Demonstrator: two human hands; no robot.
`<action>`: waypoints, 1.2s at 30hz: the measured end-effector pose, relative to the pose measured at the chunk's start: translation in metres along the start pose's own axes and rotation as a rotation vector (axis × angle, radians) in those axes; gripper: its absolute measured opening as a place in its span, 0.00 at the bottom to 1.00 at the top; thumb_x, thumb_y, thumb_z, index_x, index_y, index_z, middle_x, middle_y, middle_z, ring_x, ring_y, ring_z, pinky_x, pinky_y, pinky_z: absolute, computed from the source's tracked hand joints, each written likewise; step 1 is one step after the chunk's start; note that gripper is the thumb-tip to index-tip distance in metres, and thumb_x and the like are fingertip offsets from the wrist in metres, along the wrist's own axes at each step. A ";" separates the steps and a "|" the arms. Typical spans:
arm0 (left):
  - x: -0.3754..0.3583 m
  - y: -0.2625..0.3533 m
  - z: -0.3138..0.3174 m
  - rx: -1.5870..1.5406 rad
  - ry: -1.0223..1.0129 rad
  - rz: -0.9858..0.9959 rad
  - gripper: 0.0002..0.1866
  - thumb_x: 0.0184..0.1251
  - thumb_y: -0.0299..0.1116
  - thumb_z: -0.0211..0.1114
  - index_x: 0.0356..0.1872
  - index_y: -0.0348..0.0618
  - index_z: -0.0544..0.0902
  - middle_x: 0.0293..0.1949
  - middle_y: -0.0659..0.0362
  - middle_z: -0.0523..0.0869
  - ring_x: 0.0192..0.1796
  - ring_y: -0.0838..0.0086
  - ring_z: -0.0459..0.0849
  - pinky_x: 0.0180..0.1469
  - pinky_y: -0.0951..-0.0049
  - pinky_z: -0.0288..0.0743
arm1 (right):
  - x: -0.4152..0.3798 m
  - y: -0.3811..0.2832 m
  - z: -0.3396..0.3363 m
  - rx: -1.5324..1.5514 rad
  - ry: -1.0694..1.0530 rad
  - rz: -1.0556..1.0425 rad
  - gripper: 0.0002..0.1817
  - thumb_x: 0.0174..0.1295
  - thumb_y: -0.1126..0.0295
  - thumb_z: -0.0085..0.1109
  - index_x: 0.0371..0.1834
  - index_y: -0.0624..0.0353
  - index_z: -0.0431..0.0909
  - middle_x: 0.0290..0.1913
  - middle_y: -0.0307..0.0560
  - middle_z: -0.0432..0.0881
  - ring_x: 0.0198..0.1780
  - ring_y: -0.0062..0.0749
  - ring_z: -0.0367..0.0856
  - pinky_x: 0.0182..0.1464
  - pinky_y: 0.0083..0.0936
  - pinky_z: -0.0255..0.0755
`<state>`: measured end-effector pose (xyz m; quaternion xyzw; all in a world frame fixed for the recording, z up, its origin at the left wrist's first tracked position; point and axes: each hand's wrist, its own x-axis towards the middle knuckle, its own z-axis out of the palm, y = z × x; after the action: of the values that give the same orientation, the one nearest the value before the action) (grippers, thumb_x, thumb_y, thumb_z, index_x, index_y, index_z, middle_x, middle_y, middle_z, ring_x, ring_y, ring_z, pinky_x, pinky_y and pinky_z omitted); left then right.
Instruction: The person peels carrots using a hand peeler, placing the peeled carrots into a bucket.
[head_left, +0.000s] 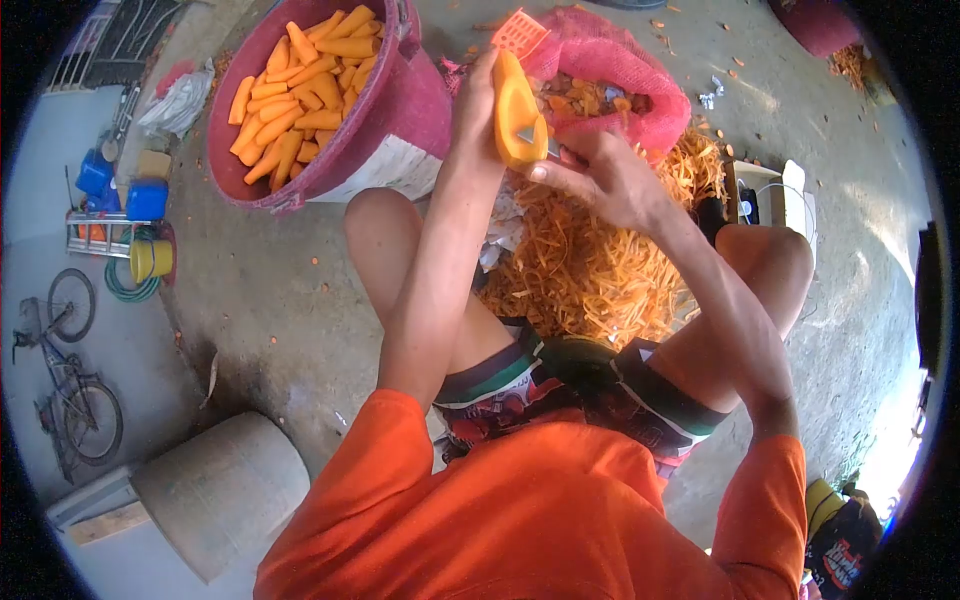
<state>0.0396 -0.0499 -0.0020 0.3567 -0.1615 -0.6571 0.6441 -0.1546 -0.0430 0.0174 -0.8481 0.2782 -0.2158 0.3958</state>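
My left hand (478, 105) is closed around a thick, peeled orange carrot (518, 105), held up in front of me. My right hand (605, 180) is closed at the carrot's lower end, on what looks like a peeler (553, 150). A bit of its metal blade shows against the carrot, and my fingers cover most of the handle. Below both hands a large heap of carrot peelings (590, 270) lies between my legs. Just beyond, a pink mesh sack (655, 85) stands with its mouth open and unpeeled carrots partly visible inside.
At the left, a big pink tub (400, 100) holds many peeled carrots (300, 90). An orange slotted plastic piece (520, 34) shows behind my left hand. An open white box (790, 195) sits by my right knee. A grey drum (222, 490) and a bicycle (70, 370) are farther left.
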 end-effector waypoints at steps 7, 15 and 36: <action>0.007 0.010 -0.015 -0.045 0.087 0.182 0.17 0.81 0.49 0.51 0.44 0.46 0.76 0.32 0.58 0.83 0.34 0.71 0.84 0.35 0.72 0.81 | -0.015 -0.022 0.011 0.036 -0.055 -0.102 0.28 0.58 0.45 0.74 0.27 0.61 0.76 0.17 0.47 0.72 0.20 0.40 0.73 0.27 0.38 0.69; 0.017 -0.012 -0.007 -0.383 0.146 0.247 0.17 0.77 0.45 0.47 0.37 0.45 0.78 0.33 0.58 0.83 0.37 0.67 0.84 0.41 0.66 0.82 | 0.026 -0.001 0.012 -0.081 0.484 -0.029 0.39 0.42 0.34 0.79 0.32 0.64 0.80 0.18 0.49 0.76 0.23 0.39 0.81 0.31 0.35 0.74; 0.044 -0.012 -0.012 -0.602 0.403 0.355 0.16 0.73 0.45 0.43 0.34 0.45 0.72 0.28 0.58 0.78 0.31 0.62 0.82 0.40 0.57 0.81 | 0.051 0.024 0.038 -0.111 0.413 0.111 0.39 0.58 0.32 0.65 0.20 0.66 0.78 0.19 0.60 0.78 0.27 0.56 0.82 0.31 0.45 0.74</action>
<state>0.0420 -0.0875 -0.0296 0.2402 0.1088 -0.4705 0.8421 -0.1012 -0.0674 -0.0169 -0.7899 0.4109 -0.3472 0.2944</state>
